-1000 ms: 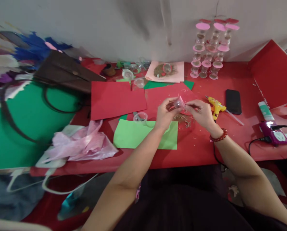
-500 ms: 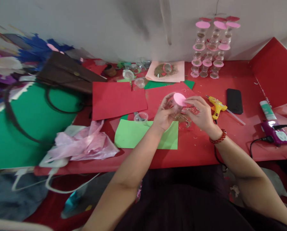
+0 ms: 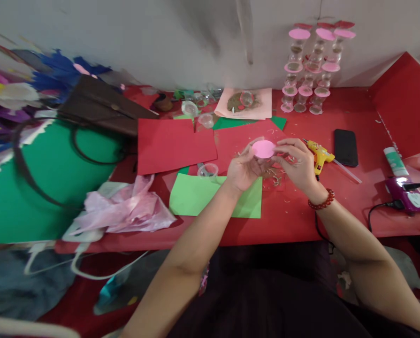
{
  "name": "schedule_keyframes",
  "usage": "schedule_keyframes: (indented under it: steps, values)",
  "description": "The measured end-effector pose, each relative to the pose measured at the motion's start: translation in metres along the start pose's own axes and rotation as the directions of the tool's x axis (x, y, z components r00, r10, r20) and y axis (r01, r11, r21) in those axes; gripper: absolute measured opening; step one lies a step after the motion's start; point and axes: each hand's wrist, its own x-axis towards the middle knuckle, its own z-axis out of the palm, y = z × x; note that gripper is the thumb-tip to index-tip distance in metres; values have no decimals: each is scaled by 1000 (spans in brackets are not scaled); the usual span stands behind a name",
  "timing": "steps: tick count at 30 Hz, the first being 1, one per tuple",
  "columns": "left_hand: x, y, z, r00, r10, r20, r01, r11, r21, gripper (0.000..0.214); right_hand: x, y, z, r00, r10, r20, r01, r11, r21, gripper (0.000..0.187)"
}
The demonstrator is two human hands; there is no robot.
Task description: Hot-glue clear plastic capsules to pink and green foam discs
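A pink paper disc (image 3: 263,149) faces up between my hands, above the red table. My left hand (image 3: 244,171) curls around what lies under the disc. That looks like a small clear plastic cup, mostly hidden by the disc and fingers. At the disc's right edge, the fingertips of my right hand (image 3: 296,164) are closed on the rim. Dry, straw-like shreds (image 3: 273,177) lie on the table below. To the right of my right hand rests a yellow glue gun (image 3: 320,156) with a clear glue stick in it.
Stacked clear cups with pink discs (image 3: 304,91) stand at the back right. A black phone (image 3: 346,148) and a purple power adapter (image 3: 408,193) lie right. Red paper (image 3: 167,145), light green paper (image 3: 188,195), an open clear cup (image 3: 208,170) and a pink plastic bag (image 3: 132,209) lie left.
The disc has tilted and now lies flatter, slightly lower, hiding more of the cup. Both hands have shifted a little, and the whole view has moved slightly.
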Motion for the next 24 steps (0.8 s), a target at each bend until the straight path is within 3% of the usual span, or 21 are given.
schedule_keyframes:
  steps: [7,11,15,24]
  values:
    - [1,1,6,990,-112,-87,108,993,-53,24,1,0,0,1000,23,-11,-23,1000,-14,12]
    - [0,-3,4,996,-5,-94,5,1000,-2,14,0,-1,2,999,40,15,-40,999,9,10]
    - [0,-7,2,991,123,-50,-117,988,105,40,-2,-2,3,996,59,73,-59,998,-7,7]
    - [1,-6,-2,981,186,-45,-172,960,219,35,0,-3,3,991,106,83,-105,994,-24,9]
